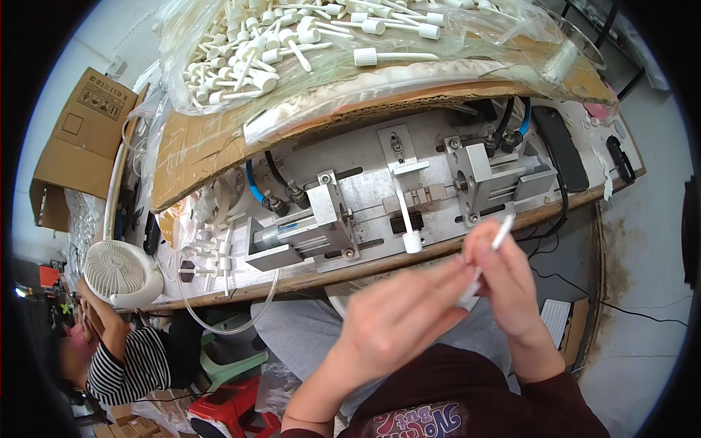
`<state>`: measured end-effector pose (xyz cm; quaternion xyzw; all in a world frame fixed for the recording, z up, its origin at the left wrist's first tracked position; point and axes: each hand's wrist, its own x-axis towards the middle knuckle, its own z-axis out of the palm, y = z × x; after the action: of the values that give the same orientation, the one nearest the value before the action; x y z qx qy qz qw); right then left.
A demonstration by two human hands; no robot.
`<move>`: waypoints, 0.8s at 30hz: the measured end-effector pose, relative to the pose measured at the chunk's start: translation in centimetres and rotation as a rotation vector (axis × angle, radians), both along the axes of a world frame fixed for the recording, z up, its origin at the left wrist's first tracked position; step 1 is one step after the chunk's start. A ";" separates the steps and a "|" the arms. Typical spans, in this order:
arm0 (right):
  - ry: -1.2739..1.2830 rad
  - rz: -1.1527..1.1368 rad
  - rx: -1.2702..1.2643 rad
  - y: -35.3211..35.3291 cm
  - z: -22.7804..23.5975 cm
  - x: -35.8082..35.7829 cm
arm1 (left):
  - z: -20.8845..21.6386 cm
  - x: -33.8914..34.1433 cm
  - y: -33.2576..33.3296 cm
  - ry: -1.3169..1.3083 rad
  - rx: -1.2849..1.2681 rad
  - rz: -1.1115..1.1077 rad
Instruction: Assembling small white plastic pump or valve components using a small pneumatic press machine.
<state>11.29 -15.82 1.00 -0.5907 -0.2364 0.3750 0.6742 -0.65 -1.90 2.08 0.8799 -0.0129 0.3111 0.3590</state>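
Note:
My two hands meet in front of the bench's near edge. My right hand (507, 292) pinches a white stemmed cap (502, 232); its thin stem points up past the fingers. The fingers of my left hand (401, 317) close around the cap's lower end, which they partly cover. Just beyond my hands stands a metal fixture (369, 201) with a cylinder clamp on each side. Across its middle lies another white stemmed cap (412, 242), with the ribbed head toward me.
A plastic-lined cardboard tray (197, 157) heaped with white stemmed caps overhangs the fixture. Several caps lie left (219, 252), near a white fan (123, 274). A clear hose (241, 330) loops below the edge. Black tools lie right. Another person (128, 365) sits at far left.

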 end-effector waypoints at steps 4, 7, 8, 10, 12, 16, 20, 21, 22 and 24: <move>0.181 0.114 0.018 2.3 1.7 0.3 | 0.4 -0.9 0.0 -0.035 0.003 0.098; -0.365 -0.168 0.124 4.8 2.8 2.0 | -0.2 -1.1 0.5 -0.001 -0.023 0.246; -0.561 -0.213 0.124 5.8 3.5 3.3 | -0.7 -0.9 0.7 0.001 0.034 0.298; -0.921 -0.325 0.111 8.1 4.5 5.8 | -2.4 -0.4 0.7 0.050 0.144 0.345; -1.217 -0.425 0.127 11.2 5.6 7.8 | -3.2 0.0 0.7 0.083 0.289 0.373; -1.356 -0.380 -0.124 15.7 6.7 12.4 | -2.6 1.2 0.6 0.153 0.412 0.406; -1.419 -0.231 -0.276 17.1 5.7 13.6 | -2.1 1.3 1.3 0.176 0.403 0.365; -1.407 -0.236 -0.229 17.0 5.4 13.8 | -2.2 1.3 1.4 0.173 0.404 0.346; -1.396 -0.243 -0.182 16.7 5.1 14.0 | -2.2 1.3 1.4 0.171 0.395 0.358; -1.347 -0.227 -0.178 16.6 5.6 12.9 | -2.4 1.3 1.3 0.173 0.373 0.392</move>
<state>24.18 0.76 6.58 -0.7692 -0.5090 -0.1287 0.3643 0.66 -0.55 -0.35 0.9398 0.1311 0.2906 0.1234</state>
